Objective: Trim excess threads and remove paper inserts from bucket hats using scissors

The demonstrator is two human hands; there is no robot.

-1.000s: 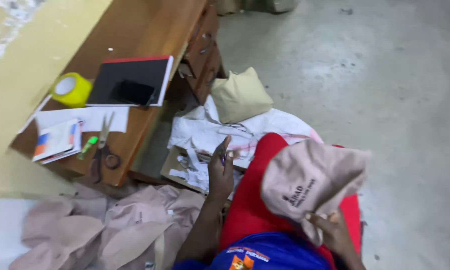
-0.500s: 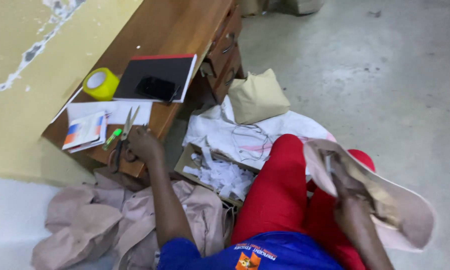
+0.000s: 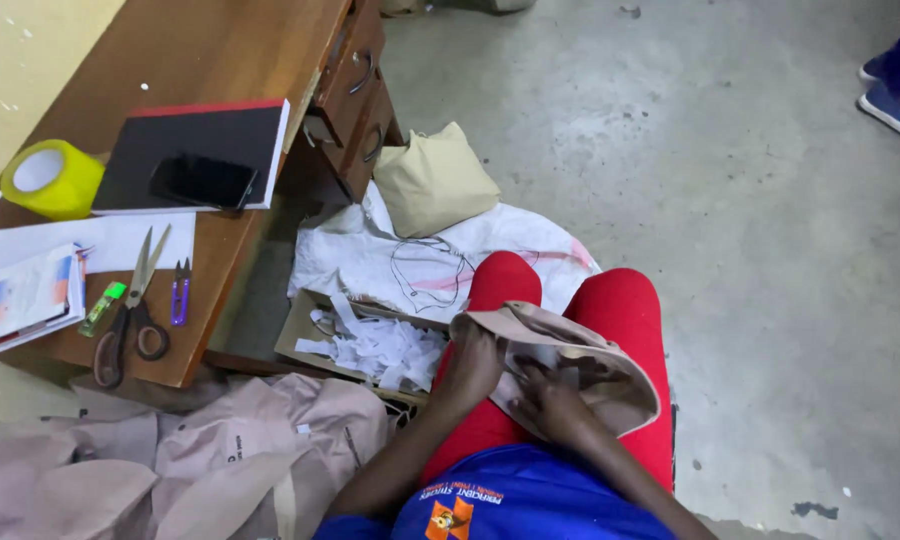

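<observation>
A beige cap (image 3: pixel 610 385) lies upside down on my lap, over red trousers (image 3: pixel 625 305). My left hand (image 3: pixel 470 365) grips the cap's near-left rim. My right hand (image 3: pixel 548 400) rests inside the cap, fingers pressed against its lining. Whether either hand also holds something small is hidden.
A wooden desk (image 3: pixel 220 50) on the left carries a yellow tape roll (image 3: pixel 50 178), a black notebook with a phone (image 3: pixel 195 155), scissors (image 3: pixel 130 315), purple snips (image 3: pixel 180 292) and papers. A cardboard box of paper scraps (image 3: pixel 370 345), a white cloth (image 3: pixel 420 260), a beige cushion (image 3: pixel 433 180) and piled beige caps (image 3: pixel 220 460) lie on the floor. Someone's blue shoe (image 3: pixel 895 100) is at the top right.
My left hand has come back from the desk near the scissors to the cap's rim. The cap came down from my raised right hand onto my lap.
</observation>
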